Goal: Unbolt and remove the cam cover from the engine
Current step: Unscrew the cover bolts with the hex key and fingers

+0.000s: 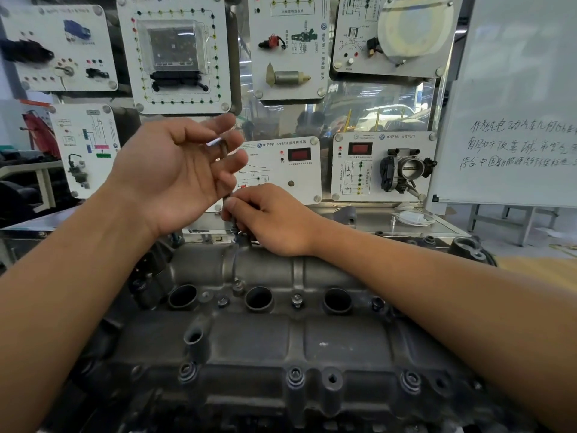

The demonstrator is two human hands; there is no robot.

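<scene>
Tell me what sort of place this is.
Probably an automotive training workshop: a bare engine in front, display boards carrying mounted car parts such as a throttle body, and a handwritten whiteboard beside them.

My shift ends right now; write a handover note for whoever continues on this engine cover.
Left hand: open, fingertips at the bent top of the slim dark metal wrench.
Right hand: pinches the wrench shaft, tip down at the far edge of the grey cast-metal cam cover.
Done: no removed bolt in view; the cover sits on the engine.
Left: near-edge flanged bolts and middle-row bolts look seated; loosen them, then lift the cover.
</scene>
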